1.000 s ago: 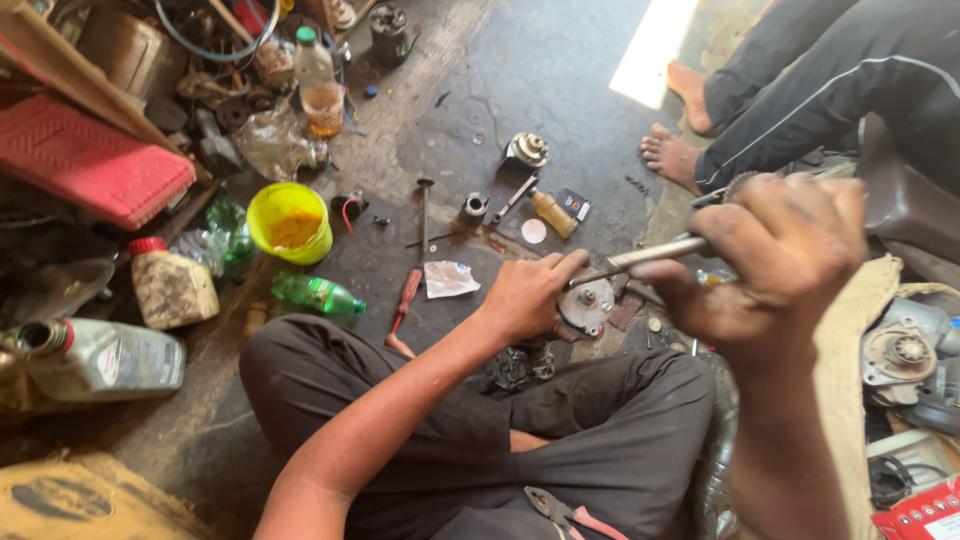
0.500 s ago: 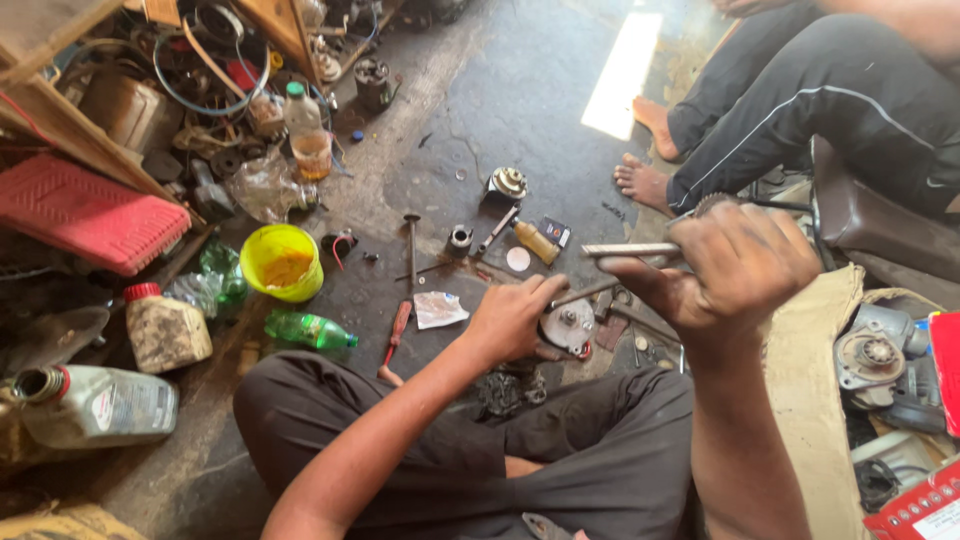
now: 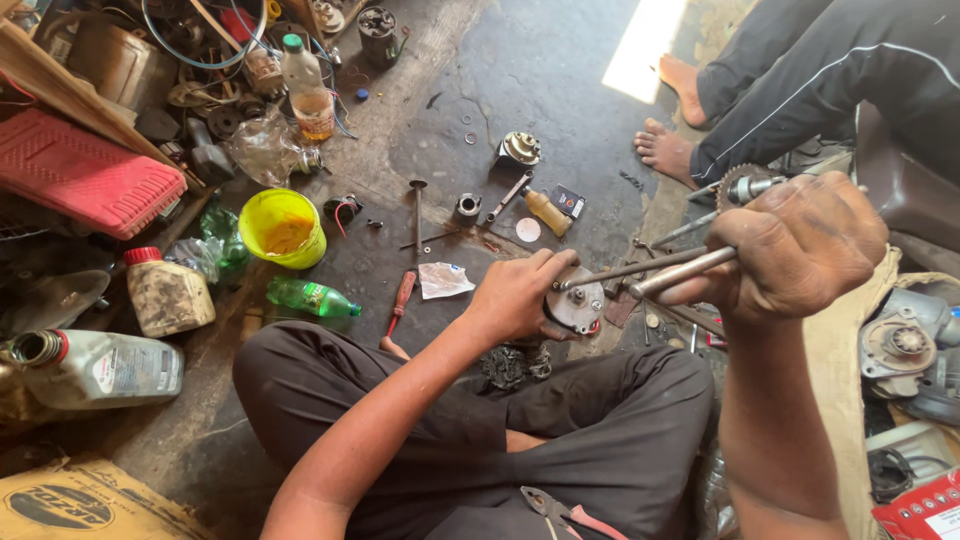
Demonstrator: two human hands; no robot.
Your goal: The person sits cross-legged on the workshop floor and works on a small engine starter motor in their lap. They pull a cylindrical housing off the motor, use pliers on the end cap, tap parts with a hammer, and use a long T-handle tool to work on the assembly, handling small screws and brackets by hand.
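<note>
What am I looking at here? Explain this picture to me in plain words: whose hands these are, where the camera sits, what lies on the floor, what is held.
There is no machine here. A person sits cross-legged on a workshop floor, and a camera worn on their head looks down at their two bare hands.

The left hand steadies a round grey metal part just past the knees. The right hand grips a long metal rod-like tool whose far end reaches toward that part.

Spread on the floor are a yellow tub, a green plastic bottle lying on its side, a red-handled screwdriver, a scrap of paper and small metal parts. A red crate sits at the left.

The bare feet at the top right belong to another person sitting nearby.
</note>
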